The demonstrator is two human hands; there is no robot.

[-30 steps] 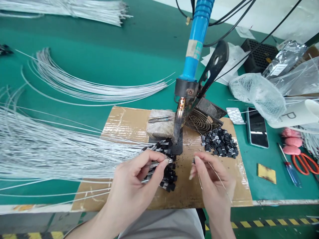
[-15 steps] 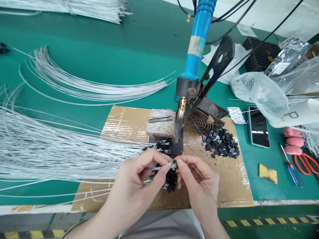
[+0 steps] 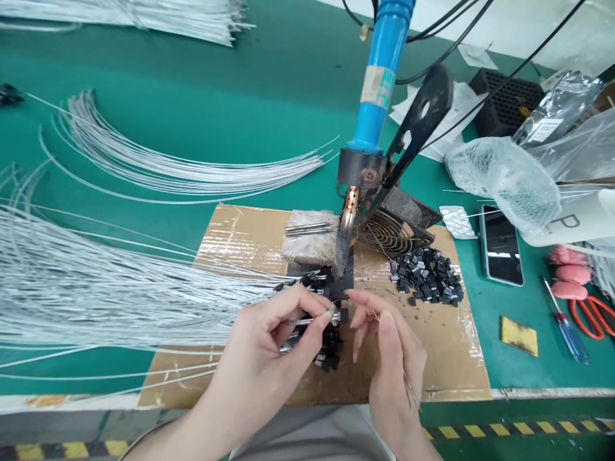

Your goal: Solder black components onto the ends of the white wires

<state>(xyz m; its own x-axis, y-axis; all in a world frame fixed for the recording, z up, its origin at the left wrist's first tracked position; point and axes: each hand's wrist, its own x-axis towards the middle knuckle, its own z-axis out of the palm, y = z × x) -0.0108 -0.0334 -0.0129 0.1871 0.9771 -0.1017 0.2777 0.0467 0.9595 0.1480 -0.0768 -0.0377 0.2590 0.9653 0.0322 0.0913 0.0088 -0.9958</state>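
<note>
My left hand (image 3: pixel 283 346) pinches a pale wire whose end carries a small black connector (image 3: pixel 342 315), just below the soldering iron's tip. My right hand (image 3: pixel 391 346) is a little to the right, off the connector, with thumb and forefinger apart. A thin solder wire (image 3: pixel 376 315) passes through its palm and is held there by the curled fingers. The blue soldering iron (image 3: pixel 368 128) points down from its black stand. Under my left hand lie wires (image 3: pixel 144 288) ending in black connectors (image 3: pixel 329 352).
A heap of black connectors (image 3: pixel 427 275) lies on the cardboard (image 3: pixel 456 358) beside a round grille (image 3: pixel 391 234). Further right are a phone (image 3: pixel 500 246), yellow sponge (image 3: pixel 519 335), screwdriver (image 3: pixel 569 333) and scissors (image 3: pixel 589 320). A white block (image 3: pixel 310 246) stands left of the iron.
My right hand has drawn back to the right from the left fingertips, and its thumb and forefinger have spread. The black connector now shows clearly. My left hand has barely moved.
</note>
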